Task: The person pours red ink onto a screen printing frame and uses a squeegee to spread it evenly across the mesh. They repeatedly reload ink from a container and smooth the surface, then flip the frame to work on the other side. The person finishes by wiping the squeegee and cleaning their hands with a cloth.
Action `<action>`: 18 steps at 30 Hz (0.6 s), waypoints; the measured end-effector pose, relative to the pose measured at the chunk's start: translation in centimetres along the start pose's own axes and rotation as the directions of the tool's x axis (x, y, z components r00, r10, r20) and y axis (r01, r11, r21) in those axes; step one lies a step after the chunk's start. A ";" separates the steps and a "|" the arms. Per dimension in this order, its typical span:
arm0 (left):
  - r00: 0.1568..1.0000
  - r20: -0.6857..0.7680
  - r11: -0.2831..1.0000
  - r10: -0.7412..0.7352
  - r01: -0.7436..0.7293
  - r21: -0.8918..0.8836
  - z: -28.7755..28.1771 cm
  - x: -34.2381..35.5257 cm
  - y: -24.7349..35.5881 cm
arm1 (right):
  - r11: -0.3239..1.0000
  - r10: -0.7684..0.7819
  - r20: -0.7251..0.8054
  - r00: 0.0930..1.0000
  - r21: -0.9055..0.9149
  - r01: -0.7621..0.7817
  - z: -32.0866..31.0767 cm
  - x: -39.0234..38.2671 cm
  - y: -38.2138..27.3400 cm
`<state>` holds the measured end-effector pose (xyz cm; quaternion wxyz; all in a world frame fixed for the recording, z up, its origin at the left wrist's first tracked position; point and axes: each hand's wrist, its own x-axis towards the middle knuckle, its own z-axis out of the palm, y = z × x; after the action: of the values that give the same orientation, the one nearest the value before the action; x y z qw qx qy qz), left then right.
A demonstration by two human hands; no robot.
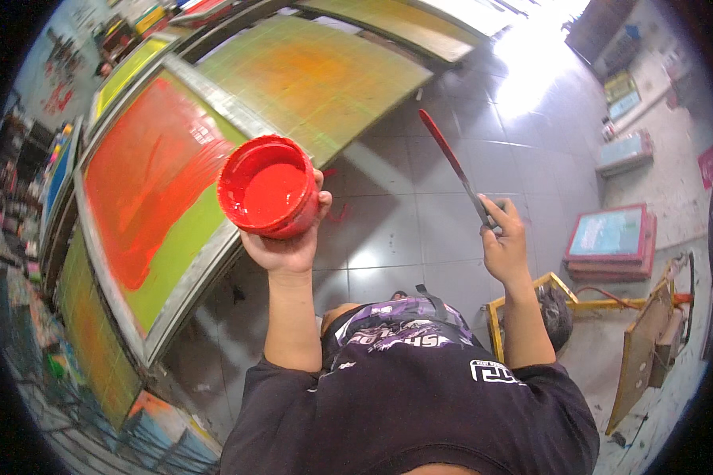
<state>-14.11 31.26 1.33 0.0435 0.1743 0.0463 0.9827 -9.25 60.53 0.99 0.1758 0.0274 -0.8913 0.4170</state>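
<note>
My left hand (284, 252) is wrapped round a red tub (299, 212), tilted so its open mouth shows the glossy red ink (274, 190) inside. Out to the right, my right hand (503, 237) grips the dark handle of a long, flat spatula (449, 152). Red ink coats the spatula's blade, which points up and away from me, apart from the tub. Beyond the tub lies a framed printing screen (222, 226) with a yellow-green mesh. Red ink (146, 182) is spread over much of that mesh in uneven strokes.
A long table (317, 71) with an orange-stained green top runs along the left. Grey tiled floor (388, 229) lies below my hands. To the right are red-framed screens (610, 237), a yellow metal frame (550, 281) and a brown board (640, 356).
</note>
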 end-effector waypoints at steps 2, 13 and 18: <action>0.992 -0.029 0.986 -0.121 0.117 -0.121 -1.3 1.2 -2.8 | 0.980 0.180 -0.046 0.983 0.095 -0.176 -1.4 -0.1 1.2; 0.935 -0.209 0.957 -0.285 0.265 -0.119 -7.3 9.8 -8.6 | 0.637 0.294 0.285 0.912 0.654 -0.409 4.2 13.1 3.5; 0.922 -0.322 0.974 -0.217 0.181 -0.137 -9.7 14.7 -10.7 | 0.735 0.088 0.414 0.906 0.587 -0.339 5.6 19.4 3.3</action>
<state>-30.47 42.66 -3.93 0.1439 -0.0032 0.0187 0.9894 -29.69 60.34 1.74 -0.0603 0.0576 -0.7055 0.7038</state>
